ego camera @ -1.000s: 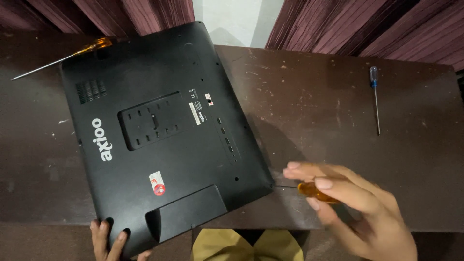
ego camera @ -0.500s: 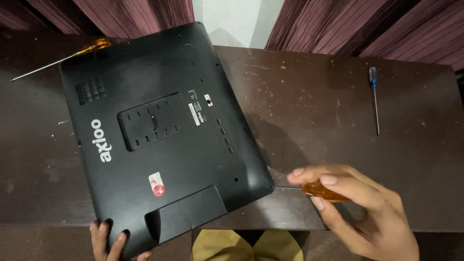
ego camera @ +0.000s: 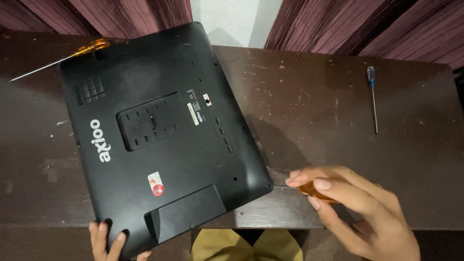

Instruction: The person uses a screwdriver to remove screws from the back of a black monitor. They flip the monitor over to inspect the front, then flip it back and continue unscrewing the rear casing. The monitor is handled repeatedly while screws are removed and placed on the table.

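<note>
Dark scratched table (ego camera: pixel 338 111) carries a black monitor (ego camera: pixel 159 140) face down; left hand (ego camera: pixel 108 239) grips its near corner to steady it, right hand (ego camera: pixel 357 208) pinches an orange-handled screwdriver (ego camera: pixel 314 189) against its edge.

The right hand (ego camera: pixel 360 212) hides most of the orange-handled screwdriver (ego camera: pixel 314 189); its tip is unclear.

Dim, warm indoor light from above and somewhat left. Soft shadow cast right of the monitor (ego camera: pixel 159 140) across the table (ego camera: pixel 338 106) (scuffs catching a faint sheen). Slight motion blur on the right hand (ego camera: pixel 357 208); elsewhere fairly sharp, corners darker.
</note>
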